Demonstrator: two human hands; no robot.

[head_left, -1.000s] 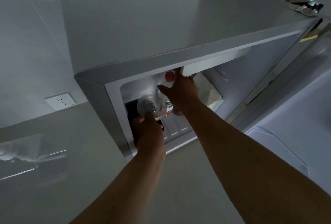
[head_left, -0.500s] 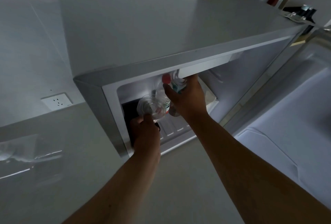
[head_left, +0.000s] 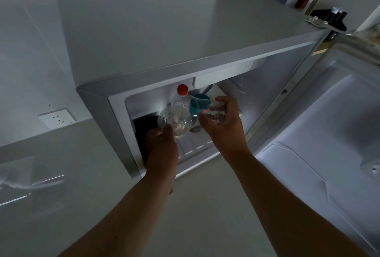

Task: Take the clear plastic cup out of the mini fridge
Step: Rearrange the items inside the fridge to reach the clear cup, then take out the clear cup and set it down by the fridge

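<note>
The mini fridge [head_left: 98, 100] stands open below me. At its opening, my left hand [head_left: 162, 148] grips a clear plastic cup [head_left: 174, 121] from below, its mouth tilted toward me. My right hand [head_left: 224, 127] holds a second clear plastic cup [head_left: 217, 113] just in front of the fridge's upper shelf. A teal cup [head_left: 198, 104] shows right beside that cup; I cannot tell whether the two are nested. Behind both cups, a clear bottle with a red cap [head_left: 182, 90] stands inside the fridge.
The fridge door [head_left: 329, 133] hangs open to the right, close to my right forearm. The fridge's flat grey top [head_left: 164, 30] juts out over the opening. A wall socket [head_left: 57, 118] sits low on the left wall. Pale floor lies below my arms.
My right hand has drawn back from under the fridge's top toward me, now with a clear cup and teal cup in view. The left hand has kept its cup nearly still.
</note>
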